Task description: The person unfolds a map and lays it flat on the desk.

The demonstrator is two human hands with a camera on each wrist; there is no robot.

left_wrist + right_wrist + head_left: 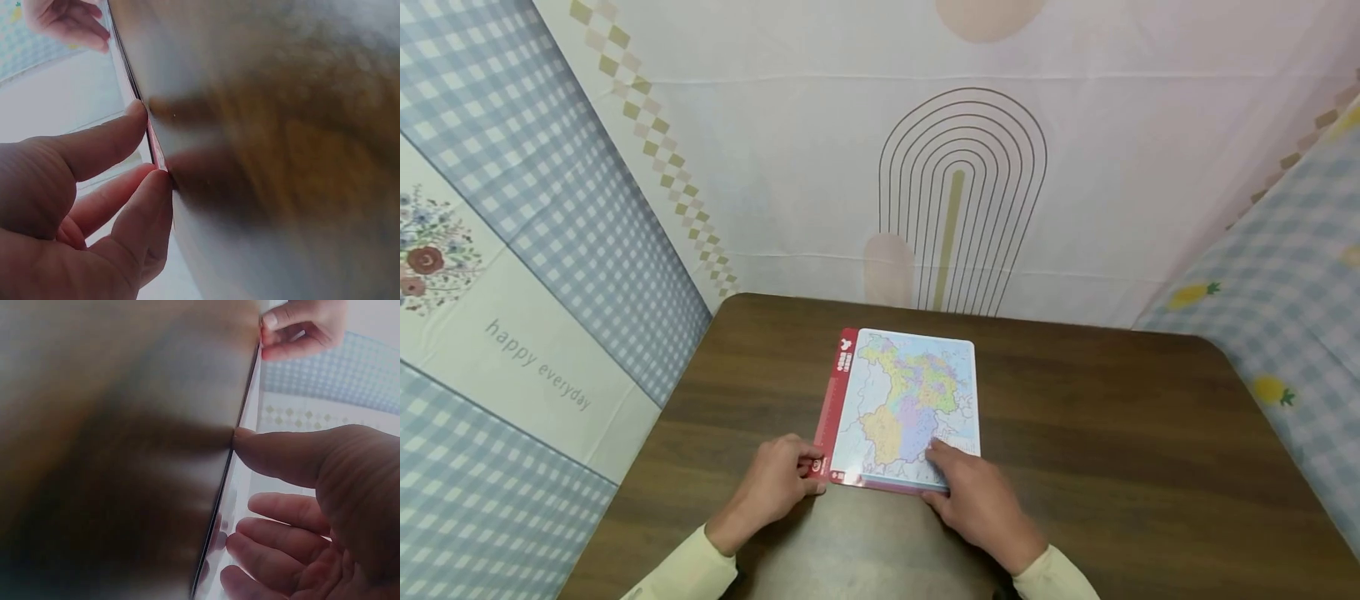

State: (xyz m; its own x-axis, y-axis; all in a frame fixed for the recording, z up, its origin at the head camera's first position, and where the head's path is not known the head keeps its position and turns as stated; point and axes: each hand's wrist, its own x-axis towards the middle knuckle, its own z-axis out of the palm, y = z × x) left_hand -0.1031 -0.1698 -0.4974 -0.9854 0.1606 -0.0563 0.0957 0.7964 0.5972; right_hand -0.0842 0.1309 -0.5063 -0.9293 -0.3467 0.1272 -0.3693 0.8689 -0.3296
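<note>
A colourful map sheet (pixel 904 400) with rounded corners lies on the brown table. Along its left side runs a red strip (pixel 837 375) with white print, and another layer's edge shows under the near side. At the strip's near-left corner, my left hand (pixel 778 479) holds the corner between thumb and fingertips. My right hand (pixel 977 492) lies at the near-right part of the map, its thumb touching the near edge and its fingers reaching over the printed face. In the right wrist view, the fingers (pixel 275 550) are loosely extended, apart from the thumb.
Brown wooden table (pixel 1097 417) extends around the map on all sides, its far edge meeting a white patterned cloth (pixel 812 167). Blue checked cloths hang at the left (pixel 580 125) and right (pixel 1292 275). Light sleeves (pixel 688 571) cover both forearms.
</note>
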